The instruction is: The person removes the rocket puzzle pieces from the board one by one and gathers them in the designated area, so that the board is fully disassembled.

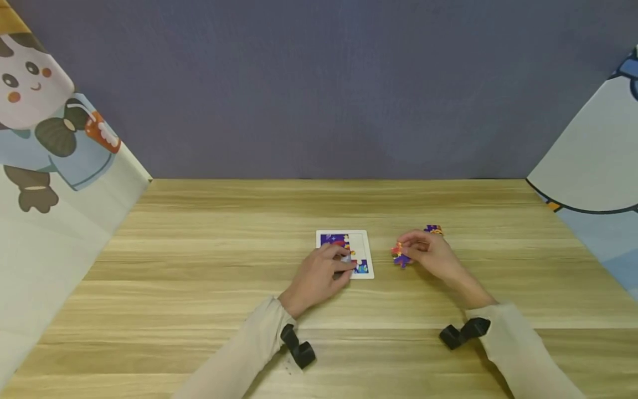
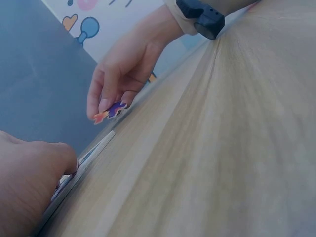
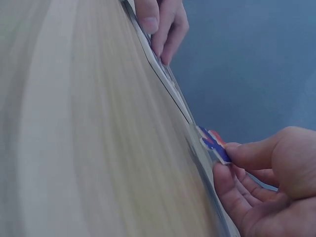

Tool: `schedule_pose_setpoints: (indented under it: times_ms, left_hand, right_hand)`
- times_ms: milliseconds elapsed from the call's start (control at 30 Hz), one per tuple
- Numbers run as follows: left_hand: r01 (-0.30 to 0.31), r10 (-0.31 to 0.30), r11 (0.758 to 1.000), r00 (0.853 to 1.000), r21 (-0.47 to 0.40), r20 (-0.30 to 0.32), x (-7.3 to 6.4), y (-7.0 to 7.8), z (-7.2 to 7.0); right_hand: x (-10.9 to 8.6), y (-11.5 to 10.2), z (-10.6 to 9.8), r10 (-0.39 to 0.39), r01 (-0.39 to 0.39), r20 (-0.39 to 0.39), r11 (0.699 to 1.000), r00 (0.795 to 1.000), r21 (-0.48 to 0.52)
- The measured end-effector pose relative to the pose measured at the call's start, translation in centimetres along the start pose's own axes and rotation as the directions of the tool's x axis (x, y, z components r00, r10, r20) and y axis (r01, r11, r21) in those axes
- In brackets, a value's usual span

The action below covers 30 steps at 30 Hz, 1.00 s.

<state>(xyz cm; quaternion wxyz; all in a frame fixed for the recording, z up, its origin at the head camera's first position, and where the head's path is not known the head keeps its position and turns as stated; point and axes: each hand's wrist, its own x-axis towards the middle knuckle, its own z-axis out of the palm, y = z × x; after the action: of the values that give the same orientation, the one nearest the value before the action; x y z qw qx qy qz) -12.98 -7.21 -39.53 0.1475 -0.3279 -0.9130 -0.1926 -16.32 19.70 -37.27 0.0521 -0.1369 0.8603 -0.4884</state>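
A small jigsaw puzzle in a white frame [image 1: 370,255] lies on the table, partly filled with purple, red and blue pieces, its upper right part bare white. My left hand [image 1: 321,275] rests on the puzzle, fingertips on its lower middle, covering part of the picture. My right hand [image 1: 435,256], to the right of the frame, pinches a puzzle piece [image 1: 400,256] in purple, red and yellow between thumb and fingers. In the right wrist view this held piece [image 3: 215,144] shows its knobbed edge. Another puzzle piece [image 1: 433,228], purple and orange, lies just behind the right hand, partly hidden by it.
The wood-grain table [image 1: 224,249] reaches back to a dark grey-blue wall panel [image 1: 319,88]. Cartoon-printed side panels stand at the left [image 1: 60,127] and right [image 1: 593,138]. A black strap with a camera hangs from each sleeve cuff.
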Motion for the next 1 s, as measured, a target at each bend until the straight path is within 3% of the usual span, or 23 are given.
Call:
schedule_pose_setpoints:
  times_ms: [567,1000]
  left_hand:
    - [0.0,0.0,1.0,1.0,0.018,0.012,0.5,0.3,0.5]
    - [0.014,-0.015,0.999,0.999,0.036,0.034,1.2,0.9,1.3]
  right_hand:
    - [-0.9,2.7,-3.4,0.031,-0.035,-0.057,0.997,0.998,-0.064]
    - [-1.2,5.6,-5.3,0.026,-0.027,-0.114,1.0,0.993,-0.006]
